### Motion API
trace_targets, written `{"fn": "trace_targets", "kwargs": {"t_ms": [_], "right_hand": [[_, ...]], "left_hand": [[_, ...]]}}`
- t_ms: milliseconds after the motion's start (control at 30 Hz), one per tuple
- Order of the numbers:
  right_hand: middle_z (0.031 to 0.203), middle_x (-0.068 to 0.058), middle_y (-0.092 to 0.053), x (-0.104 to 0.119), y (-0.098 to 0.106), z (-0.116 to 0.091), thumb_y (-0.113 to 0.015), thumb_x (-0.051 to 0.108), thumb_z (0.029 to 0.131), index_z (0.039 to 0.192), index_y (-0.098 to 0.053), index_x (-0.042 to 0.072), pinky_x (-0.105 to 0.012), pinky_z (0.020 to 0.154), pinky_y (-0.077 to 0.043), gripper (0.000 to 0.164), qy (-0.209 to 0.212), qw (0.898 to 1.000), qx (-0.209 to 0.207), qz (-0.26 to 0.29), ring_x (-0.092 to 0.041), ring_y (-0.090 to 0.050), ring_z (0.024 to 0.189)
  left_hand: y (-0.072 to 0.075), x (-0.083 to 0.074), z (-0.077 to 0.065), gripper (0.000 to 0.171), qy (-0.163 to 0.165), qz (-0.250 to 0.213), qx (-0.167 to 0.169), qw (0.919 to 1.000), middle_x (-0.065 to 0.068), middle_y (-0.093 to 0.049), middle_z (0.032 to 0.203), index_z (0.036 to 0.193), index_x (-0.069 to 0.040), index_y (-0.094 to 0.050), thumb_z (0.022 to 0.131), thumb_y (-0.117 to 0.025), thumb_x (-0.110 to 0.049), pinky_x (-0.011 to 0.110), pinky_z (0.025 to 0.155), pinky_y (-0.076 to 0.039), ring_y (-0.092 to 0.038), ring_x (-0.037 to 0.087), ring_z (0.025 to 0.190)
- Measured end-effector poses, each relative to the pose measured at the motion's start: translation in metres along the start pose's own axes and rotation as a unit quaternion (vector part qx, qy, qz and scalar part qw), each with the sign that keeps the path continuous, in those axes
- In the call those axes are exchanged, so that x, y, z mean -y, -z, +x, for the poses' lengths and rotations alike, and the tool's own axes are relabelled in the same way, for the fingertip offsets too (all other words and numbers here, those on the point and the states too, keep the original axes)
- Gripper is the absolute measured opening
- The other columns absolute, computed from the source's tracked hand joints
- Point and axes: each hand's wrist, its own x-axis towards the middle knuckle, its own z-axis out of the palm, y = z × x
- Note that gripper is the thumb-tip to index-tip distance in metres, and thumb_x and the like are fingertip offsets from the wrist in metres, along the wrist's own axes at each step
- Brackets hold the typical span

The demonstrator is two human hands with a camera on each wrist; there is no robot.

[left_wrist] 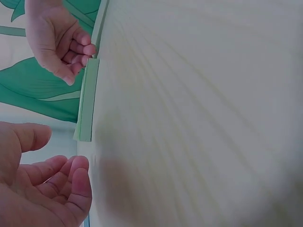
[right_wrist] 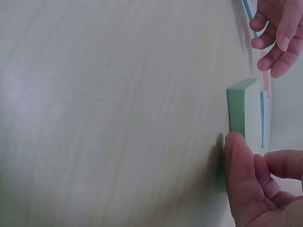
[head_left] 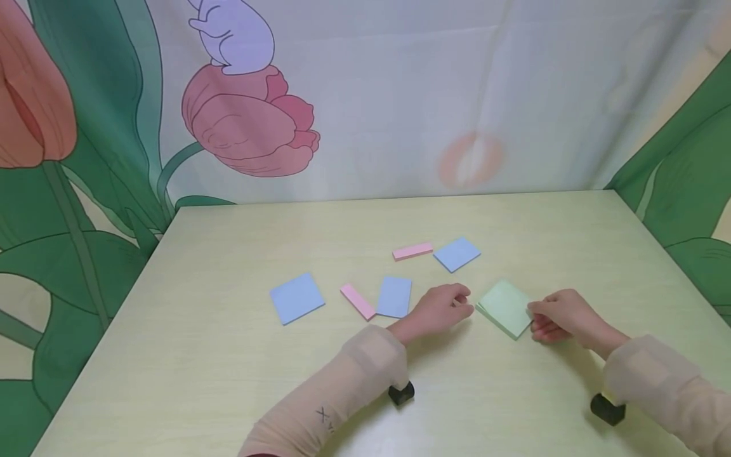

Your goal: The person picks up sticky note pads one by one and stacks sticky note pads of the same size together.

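A square pale green pad of sticky notes [head_left: 505, 308] lies flat between the two hands. At its left corner the layers stand slightly apart. My right hand [head_left: 562, 320] is at the pad's right corner, its fingertips touching the edge, as the right wrist view also shows with the green pad [right_wrist: 245, 111]. The thumb appears apart from the pad's top. My left hand [head_left: 436, 311] hovers just left of the pad with loosely bent fingers and nothing in it. In the left wrist view a gap separates the left hand [left_wrist: 52, 184] from the green pad [left_wrist: 88, 101].
Two blue pieces, one square [head_left: 297, 298] and one oblong [head_left: 394, 296], lie left of my left hand with a pink strip [head_left: 358, 301] between them. Farther back are another pink strip [head_left: 412, 252] and a blue oblong [head_left: 457, 254]. A printed curtain [head_left: 371, 95] hangs behind the table [head_left: 171, 381].
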Motion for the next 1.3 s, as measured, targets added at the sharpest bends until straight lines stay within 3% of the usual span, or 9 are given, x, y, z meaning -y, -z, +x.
{"fn": "trace_targets", "kwargs": {"t_ms": [400, 800, 1033, 1300], "right_hand": [[0.068, -0.003, -0.06, -0.006, -0.003, 0.003, -0.044, 0.016, 0.092, 0.108, -0.037, -0.01, -0.025, 0.059, -0.053, 0.031, -0.022, 0.999, -0.017, 0.045, -0.011, -0.063, 0.059], [0.073, -0.005, -0.061, -0.008, -0.005, 0.004, -0.043, 0.02, 0.092, 0.12, -0.027, -0.009, -0.028, 0.065, -0.053, 0.043, -0.06, 0.992, -0.036, 0.101, -0.014, -0.065, 0.064], [0.071, -0.003, -0.062, -0.008, -0.006, 0.004, -0.042, 0.018, 0.092, 0.116, -0.031, -0.009, -0.027, 0.064, -0.053, 0.038, -0.036, 0.993, -0.008, 0.108, -0.013, -0.064, 0.064], [0.073, -0.004, -0.062, -0.004, -0.01, 0.004, -0.043, 0.019, 0.092, 0.119, -0.03, -0.008, -0.028, 0.064, -0.053, 0.04, -0.045, 0.995, -0.003, 0.094, -0.014, -0.064, 0.065]], "left_hand": [[-0.009, -0.005, 0.002, 0.037, 0.005, -0.021, -0.007, 0.9997, 0.005, -0.059, 0.117, 0.124, -0.006, -0.05, 0.089, -0.05, -0.019, 0.021, 0.088, -0.043, -0.055, 0.014, 0.107], [-0.012, -0.006, 0.004, 0.034, -0.005, 0.003, -0.019, 0.9998, 0.004, -0.06, 0.118, 0.122, -0.008, -0.054, 0.09, -0.044, -0.015, 0.021, 0.091, -0.042, -0.054, 0.013, 0.11], [-0.009, -0.005, 0.003, 0.032, -0.005, 0.017, -0.007, 0.9998, 0.002, -0.061, 0.112, 0.118, -0.008, -0.057, 0.089, -0.046, -0.015, 0.019, 0.088, -0.041, -0.054, 0.009, 0.098], [-0.006, -0.002, 0.002, 0.03, -0.001, 0.012, 0.008, 0.9999, 0.002, -0.061, 0.106, 0.115, -0.007, -0.059, 0.089, -0.046, -0.014, 0.016, 0.08, -0.039, -0.047, 0.009, 0.085]]}}
